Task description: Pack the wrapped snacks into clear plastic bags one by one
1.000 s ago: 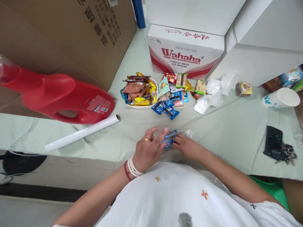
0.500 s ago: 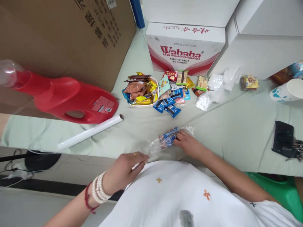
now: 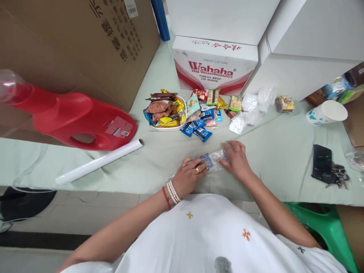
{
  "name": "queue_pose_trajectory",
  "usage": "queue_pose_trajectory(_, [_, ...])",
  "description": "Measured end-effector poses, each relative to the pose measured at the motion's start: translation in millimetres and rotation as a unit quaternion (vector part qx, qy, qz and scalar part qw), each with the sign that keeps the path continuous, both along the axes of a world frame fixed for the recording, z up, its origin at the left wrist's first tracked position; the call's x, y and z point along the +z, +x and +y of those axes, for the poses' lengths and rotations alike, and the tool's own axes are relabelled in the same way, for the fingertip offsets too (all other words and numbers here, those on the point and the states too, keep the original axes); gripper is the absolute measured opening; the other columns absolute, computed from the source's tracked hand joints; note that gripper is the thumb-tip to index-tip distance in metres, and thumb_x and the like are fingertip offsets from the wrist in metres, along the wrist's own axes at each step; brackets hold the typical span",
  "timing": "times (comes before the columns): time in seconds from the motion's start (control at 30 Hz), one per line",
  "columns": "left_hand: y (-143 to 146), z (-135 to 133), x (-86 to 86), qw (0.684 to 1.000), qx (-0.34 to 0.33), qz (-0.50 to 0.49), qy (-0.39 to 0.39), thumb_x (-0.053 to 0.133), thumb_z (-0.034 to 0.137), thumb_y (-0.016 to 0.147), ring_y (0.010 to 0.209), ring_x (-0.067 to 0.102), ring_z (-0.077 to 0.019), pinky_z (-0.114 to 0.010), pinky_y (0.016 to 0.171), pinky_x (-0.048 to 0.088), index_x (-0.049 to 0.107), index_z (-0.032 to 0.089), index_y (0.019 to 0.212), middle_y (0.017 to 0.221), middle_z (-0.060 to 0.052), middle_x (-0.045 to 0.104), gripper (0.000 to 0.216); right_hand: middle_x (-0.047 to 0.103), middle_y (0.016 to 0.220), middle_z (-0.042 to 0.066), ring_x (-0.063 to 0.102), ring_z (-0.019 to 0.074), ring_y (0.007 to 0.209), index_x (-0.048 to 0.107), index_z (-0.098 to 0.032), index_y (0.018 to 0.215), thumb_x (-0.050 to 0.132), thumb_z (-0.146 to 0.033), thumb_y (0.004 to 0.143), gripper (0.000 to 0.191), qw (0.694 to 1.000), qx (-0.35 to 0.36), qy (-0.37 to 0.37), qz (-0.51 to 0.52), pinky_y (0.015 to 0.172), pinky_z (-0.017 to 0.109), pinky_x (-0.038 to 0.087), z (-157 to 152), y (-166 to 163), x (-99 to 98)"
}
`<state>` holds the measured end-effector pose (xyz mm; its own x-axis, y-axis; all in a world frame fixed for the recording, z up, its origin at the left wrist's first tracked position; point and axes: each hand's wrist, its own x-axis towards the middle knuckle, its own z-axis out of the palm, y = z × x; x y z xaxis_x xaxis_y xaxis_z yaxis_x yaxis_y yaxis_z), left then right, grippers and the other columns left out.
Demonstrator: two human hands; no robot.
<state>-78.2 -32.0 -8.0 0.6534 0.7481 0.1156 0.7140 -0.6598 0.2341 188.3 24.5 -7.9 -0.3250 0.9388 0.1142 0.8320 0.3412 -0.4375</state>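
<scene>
Tabletop: pale green cloth under everything, my work pulled to its near edge, probably for easy reach.
Brown carton: back left, likely set there to stay out of my arms' way.
Red jug: close in front of the carton, perhaps for the same reason.
Wahaha box: at the back, seemingly a stop behind the loose snacks.
Oval dish: near the box, its rim appearing to hold in the heaped snacks.
Clear bag: lying right in front of me, partly under my hands.
Left hand: fingers close together, laid over the bag, I judge to steady it; I cannot tell whether they pinch.
Right hand: fingers spread, thumb at the bag's right end, probably managing the loose film; any grip is unclear.
Blue packet: inside the bag, beside my left fingertips, partly covered.
</scene>
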Motion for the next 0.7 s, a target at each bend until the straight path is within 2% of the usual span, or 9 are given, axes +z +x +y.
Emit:
queue_pose_trajectory(0.1, [-1,-2,1.1,1.0,0.01,-0.006,-0.002,0.053,0.018,0.102,0.13,0.058,-0.0203,-0.046,0.113,0.032,0.069,0.032,0.128,0.135,-0.003,0.071,0.034,0.052,0.138,0.019,0.043,0.0363,0.132,0.07,-0.018,0.104,0.066,-0.025,0.088,0.018,0.998,0.025,-0.043,0.029,0.108,0.055,0.041,5,-2,-2.2])
queue_pose_trajectory(0.17, [1,-3,-0.7,1.0,0.016,-0.015,0.001,0.054,0.018,0.101,0.13,0.059,-0.0205,-0.046,0.111,0.034,0.069,0.032,0.129,0.134,-0.004,0.072,0.035,0.064,0.118,0.013,0.059,0.0272,0.109,0.068,-0.019,0.095,0.06,-0.021,0.091,0.008,0.991,0.033,-0.101,0.083,0.096,0.043,0.049,4,-9,5.6])
queue_pose_trajectory(0.23, [4,-3,-3.4,1.0,0.019,-0.021,0.002,0.055,0.018,0.101,0.129,0.06,-0.0212,-0.047,0.11,0.037,0.069,0.031,0.129,0.132,-0.004,0.072,0.034,0.067,0.093,0.005,0.062,0.02,0.085,0.065,-0.021,0.092,0.059,-0.021,0.093,0.006,0.978,0.053,-0.151,0.131,0.081,0.032,0.05,-1,-22,17.0])
queue_pose_trajectory(0.3, [4,-2,-5.2,0.999,0.022,-0.026,-0.009,0.055,0.015,0.099,0.129,0.06,-0.0224,-0.048,0.109,0.04,0.071,0.03,0.127,0.129,-0.006,0.074,0.035,0.064,0.084,0.002,0.06,0.0177,0.078,0.063,-0.021,0.089,0.057,-0.02,0.093,0.008,0.969,0.1,-0.161,0.158,0.074,0.028,0.047,-8,-41,24.8])
queue_pose_trajectory(0.4, [-5,2,-4.4,0.996,0.016,-0.072,-0.059,0.056,0.009,0.093,0.128,0.062,-0.0235,-0.047,0.109,0.046,0.074,0.028,0.122,0.121,-0.007,0.077,0.039,0.061,0.088,0.004,0.058,0.0177,0.08,0.062,-0.02,0.089,0.052,-0.015,0.093,0.012,0.962,0.149,-0.131,0.187,0.073,0.027,0.047,-18,-69,20.8])
queue_pose_trajectory(0.5, [-28,3,0.3,0.968,0.015,-0.216,-0.126,0.048,0.01,0.093,0.125,0.065,-0.0223,-0.044,0.107,0.052,0.076,0.026,0.118,0.119,-0.008,0.077,0.04,0.061,0.095,0.007,0.059,0.0189,0.086,0.065,-0.02,0.101,0.049,-0.01,0.092,0.021,0.958,0.147,-0.116,0.216,0.077,0.029,0.05,-25,-85,4.4])
queue_pose_trajectory(0.53, [-36,2,2.1,0.952,0.048,-0.269,-0.136,0.045,0.013,0.095,0.125,0.065,-0.0222,-0.044,0.106,0.053,0.076,0.025,0.116,0.121,-0.009,0.076,0.039,0.061,0.098,0.007,0.06,0.0197,0.089,0.066,-0.02,0.105,0.048,-0.008,0.092,0.025,0.959,0.145,-0.109,0.217,0.08,0.03,0.051,-28,-87,-1.0])
queue_pose_trajectory(0.6, [-49,-2,4.8,0.92,0.179,-0.326,-0.122,0.044,0.022,0.099,0.123,0.065,-0.0233,-0.046,0.104,0.054,0.076,0.024,0.114,0.123,-0.01,0.075,0.035,0.062,0.102,0.009,0.059,0.0218,0.094,0.067,-0.02,0.107,0.047,-0.006,0.09,0.031,0.966,0.147,-0.091,0.191,0.083,0.033,0.05,-33,-89,-9.1])
queue_pose_trajectory(0.7, [-55,-14,6.2,0.901,0.346,-0.245,-0.089,0.06,0.042,0.094,0.115,0.064,-0.0281,-0.05,0.102,0.052,0.073,0.02,0.116,0.121,-0.014,0.072,0.034,0.062,0.106,0.01,0.055,0.0243,0.094,0.07,-0.02,0.109,0.047,-0.006,0.091,0.033,0.978,0.158,-0.066,0.117,0.085,0.036,0.048,-42,-90,-13.8])
